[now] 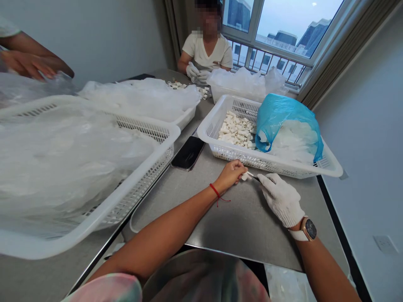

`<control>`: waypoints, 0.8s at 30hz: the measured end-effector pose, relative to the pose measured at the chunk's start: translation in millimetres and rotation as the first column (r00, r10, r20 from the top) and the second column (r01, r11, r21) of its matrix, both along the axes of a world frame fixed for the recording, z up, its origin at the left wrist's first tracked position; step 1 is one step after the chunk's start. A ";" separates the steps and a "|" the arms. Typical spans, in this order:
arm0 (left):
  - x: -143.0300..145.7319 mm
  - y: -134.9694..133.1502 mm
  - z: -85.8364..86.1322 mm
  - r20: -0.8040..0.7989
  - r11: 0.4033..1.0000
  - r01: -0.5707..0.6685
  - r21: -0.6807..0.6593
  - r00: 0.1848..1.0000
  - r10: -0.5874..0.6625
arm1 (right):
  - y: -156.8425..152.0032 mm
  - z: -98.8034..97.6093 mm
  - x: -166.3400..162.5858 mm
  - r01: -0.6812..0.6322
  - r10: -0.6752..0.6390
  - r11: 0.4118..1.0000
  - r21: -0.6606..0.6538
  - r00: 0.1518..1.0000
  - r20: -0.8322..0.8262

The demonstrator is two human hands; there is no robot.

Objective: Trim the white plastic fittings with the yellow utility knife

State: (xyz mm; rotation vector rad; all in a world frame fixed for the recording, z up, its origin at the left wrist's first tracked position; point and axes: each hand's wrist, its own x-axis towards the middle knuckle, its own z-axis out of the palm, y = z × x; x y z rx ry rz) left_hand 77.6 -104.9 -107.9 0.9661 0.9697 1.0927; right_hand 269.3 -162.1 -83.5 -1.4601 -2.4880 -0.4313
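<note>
My bare left hand [233,172], with a red string at the wrist, is closed on a small white piece [246,176] above the metal table [233,228]. My right hand [281,197] wears a white knitted glove and grips a thin dark tool [255,178]. The tool's tip meets the white piece; its exact kind is too small to tell. Just beyond both hands stands a white plastic basket [229,157]. Inside it lie many short white tubular pieces [236,129] and a blue plastic bag [285,107] with translucent plastic in its mouth.
A dark phone [188,153] lies left of the basket. Another large white basket [141,167], full of translucent plastic, takes up the left side. Across the table sits a person [208,54] in white gloves near more white pieces. Another person's hand [30,63] shows at upper left.
</note>
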 end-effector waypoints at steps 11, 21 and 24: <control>0.5 0.0 -2.9 -0.040 1.000 0.011 0.005 0.999 -0.011 | -2.0 1.2 -2.2 -0.044 0.044 0.998 -0.036 0.999 0.008; 1.9 -1.6 -3.9 -0.063 1.000 -0.002 0.024 0.998 0.003 | -0.1 -2.1 -0.5 -0.062 0.061 0.997 -0.038 0.998 -0.032; 2.5 -1.8 -3.5 -0.062 1.000 -0.015 0.014 0.998 0.015 | 0.4 -2.8 -0.5 -0.092 0.089 0.994 -0.052 0.995 -0.053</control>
